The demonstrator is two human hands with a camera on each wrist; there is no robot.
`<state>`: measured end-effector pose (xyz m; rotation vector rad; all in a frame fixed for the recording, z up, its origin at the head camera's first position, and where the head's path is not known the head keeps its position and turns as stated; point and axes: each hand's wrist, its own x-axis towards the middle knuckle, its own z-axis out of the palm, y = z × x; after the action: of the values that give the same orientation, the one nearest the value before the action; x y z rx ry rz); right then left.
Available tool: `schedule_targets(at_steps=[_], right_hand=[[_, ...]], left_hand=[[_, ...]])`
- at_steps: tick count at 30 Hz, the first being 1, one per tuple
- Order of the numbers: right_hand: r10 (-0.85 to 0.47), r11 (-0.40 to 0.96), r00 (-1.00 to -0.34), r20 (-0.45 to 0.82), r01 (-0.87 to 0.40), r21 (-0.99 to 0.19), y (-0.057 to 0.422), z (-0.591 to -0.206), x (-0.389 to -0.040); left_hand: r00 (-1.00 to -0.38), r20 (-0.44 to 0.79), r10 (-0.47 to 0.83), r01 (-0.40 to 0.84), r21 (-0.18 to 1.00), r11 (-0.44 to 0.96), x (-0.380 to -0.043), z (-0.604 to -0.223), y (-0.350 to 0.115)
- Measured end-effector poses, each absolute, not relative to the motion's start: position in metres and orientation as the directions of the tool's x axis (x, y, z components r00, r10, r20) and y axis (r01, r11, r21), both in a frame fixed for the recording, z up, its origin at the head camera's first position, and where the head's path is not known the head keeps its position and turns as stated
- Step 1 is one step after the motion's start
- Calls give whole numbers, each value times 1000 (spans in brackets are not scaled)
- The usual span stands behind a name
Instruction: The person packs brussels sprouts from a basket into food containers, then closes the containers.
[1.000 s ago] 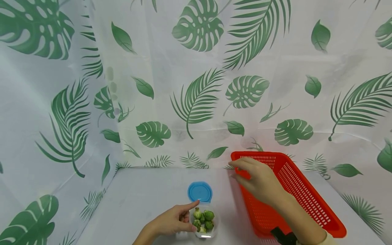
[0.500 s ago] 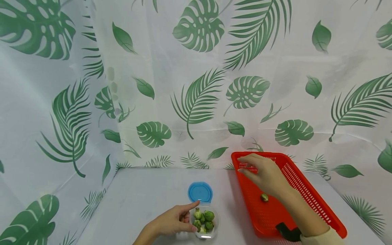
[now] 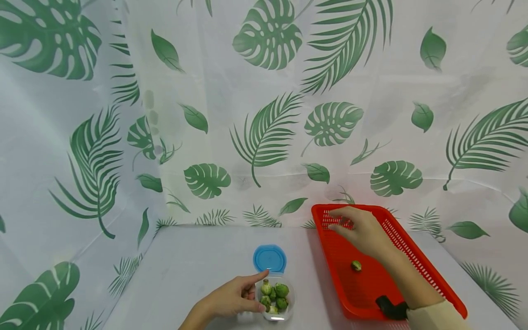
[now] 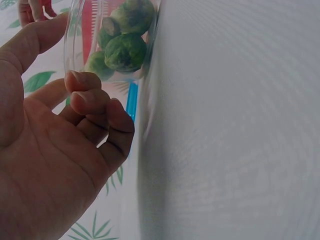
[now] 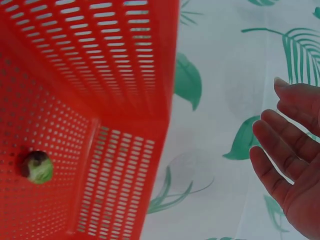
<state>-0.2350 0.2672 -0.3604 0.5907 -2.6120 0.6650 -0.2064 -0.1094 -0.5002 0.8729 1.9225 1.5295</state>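
A small clear plastic tub (image 3: 278,317) with several Brussels sprouts (image 3: 282,290) stands on the table, its round blue lid (image 3: 269,259) lying open behind it. My left hand (image 3: 233,295) holds the tub from the left, thumb at the near side and index finger at the far rim. In the left wrist view, the other fingers curl close beneath the tub (image 4: 72,50). Over a red basket (image 3: 344,291) is my right hand (image 3: 363,233), fingers relaxed and nothing between them. One Brussels sprout (image 3: 356,266) lies on the basket floor, also visible in the right wrist view.
The long perforated basket fills the right side of the table (image 3: 198,256). A white curtain (image 3: 264,137) with green leaf prints hangs behind and at both sides. A black strap (image 3: 389,307) is at the right wrist.
A Brussels sprout has come to rest on the basket floor, below my right hand. That hand has drifted right over the basket. My left hand has stayed at the tub.
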Motion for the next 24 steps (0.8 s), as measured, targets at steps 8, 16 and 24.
schedule_targets(at_steps=[8, 16, 24], right_hand=[[-290, 778, -862, 415, -465, -422, 277, -364, -244], [-273, 774, -893, 359, -425, -470, 286, -366, -249], [-271, 782, -908, 320, -401, -477, 292, -372, -256]], left_hand=[[-651, -4, 759, 169, 974, 149, -207, -499, -109], [-647, 0, 763, 175, 973, 148, -207, -499, -109], [-643, -3, 766, 171, 974, 148, -207, -500, -110]])
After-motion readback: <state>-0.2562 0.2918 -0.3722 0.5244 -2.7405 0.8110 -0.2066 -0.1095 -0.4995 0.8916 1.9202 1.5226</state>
